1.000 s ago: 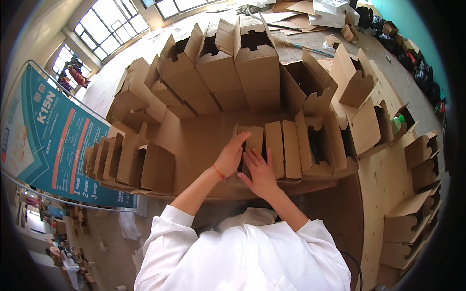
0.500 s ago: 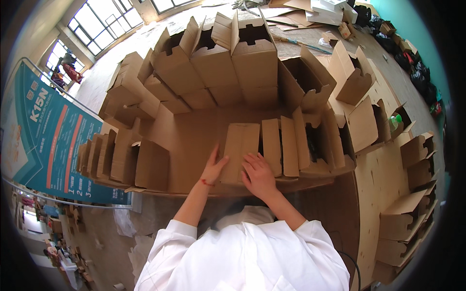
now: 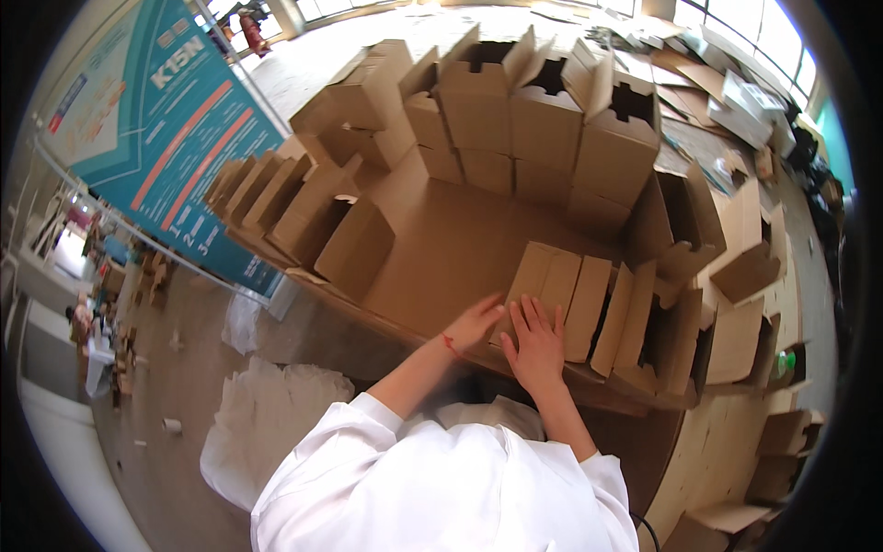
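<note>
A closed brown cardboard box [image 3: 544, 269] lies in front of me at the near edge of a large cardboard-covered surface [image 3: 432, 248]. My right hand [image 3: 535, 348] rests on its top near the front, fingers spread. At the box's left side is my left hand [image 3: 476, 324], fingers stretched out, with a red cord around the wrist. Whether its fingertips touch the side is hard to tell. Against the closed box's right side stands a narrower-looking box [image 3: 589, 299], followed by an open box [image 3: 658, 336] with raised flaps.
Open cardboard boxes [image 3: 474, 101] stand in a row along the far side. More boxes [image 3: 276, 198] line the left, beside a teal banner [image 3: 175, 120]. At right, a plywood board [image 3: 704, 451] carries several open boxes. A white plastic sheet [image 3: 267, 432] lies on the floor.
The view has turned, so the scene sits further right. The dark gap between the closed box and its right neighbour has closed. My left hand is nearer the box; my right hand lies flatter on it.
</note>
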`<state>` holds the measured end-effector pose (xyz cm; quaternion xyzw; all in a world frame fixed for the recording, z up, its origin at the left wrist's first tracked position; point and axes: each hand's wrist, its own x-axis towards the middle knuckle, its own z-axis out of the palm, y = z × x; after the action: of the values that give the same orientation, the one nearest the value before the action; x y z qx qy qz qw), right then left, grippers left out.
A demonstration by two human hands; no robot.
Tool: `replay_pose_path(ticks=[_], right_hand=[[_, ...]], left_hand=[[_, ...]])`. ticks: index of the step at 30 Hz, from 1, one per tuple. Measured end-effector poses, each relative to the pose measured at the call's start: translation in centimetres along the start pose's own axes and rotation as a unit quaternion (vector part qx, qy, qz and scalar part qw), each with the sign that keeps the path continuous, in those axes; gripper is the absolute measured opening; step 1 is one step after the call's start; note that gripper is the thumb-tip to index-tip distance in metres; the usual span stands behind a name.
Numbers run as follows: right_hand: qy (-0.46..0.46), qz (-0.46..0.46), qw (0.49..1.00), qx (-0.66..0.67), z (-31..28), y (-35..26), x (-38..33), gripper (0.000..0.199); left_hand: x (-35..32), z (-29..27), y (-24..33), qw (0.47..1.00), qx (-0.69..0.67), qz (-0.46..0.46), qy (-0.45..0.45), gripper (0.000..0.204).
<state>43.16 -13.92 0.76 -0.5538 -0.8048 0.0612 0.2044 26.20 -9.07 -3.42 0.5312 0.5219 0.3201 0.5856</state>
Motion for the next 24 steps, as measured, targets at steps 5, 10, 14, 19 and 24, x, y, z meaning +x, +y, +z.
replay_pose_path(ticks=[5, 10, 14, 19, 24], right_hand=[[-0.006, -0.023, 1.0, -0.015, 0.3, 0.9, -0.3, 0.052], [-0.001, -0.035, 0.999, 0.013, 0.1, 0.7, -0.3, 0.052], [-0.001, -0.035, 0.999, 0.009, 0.3, 0.8, -0.4, 0.052], [0.0, -0.024, 1.0, -0.004, 0.2, 0.5, -0.4, 0.052], [-0.022, 0.039, 0.993, 0.112, -0.4, 0.1, 1.2, 0.055]], left_hand=[[0.1, -14.5, 4.8, 0.771, 0.366, 0.25, 0.457, 0.062], [-3.7, -25.1, 3.8, 0.727, 0.486, -0.092, 0.477, 0.06], [-4.3, -23.8, 3.5, 0.794, 0.474, -0.053, 0.378, 0.028], [-3.7, -11.5, 8.0, 0.824, 0.467, 0.09, 0.308, 0.021], [-3.3, -2.0, 9.0, 0.907, 0.377, 0.118, 0.147, 0.018]])
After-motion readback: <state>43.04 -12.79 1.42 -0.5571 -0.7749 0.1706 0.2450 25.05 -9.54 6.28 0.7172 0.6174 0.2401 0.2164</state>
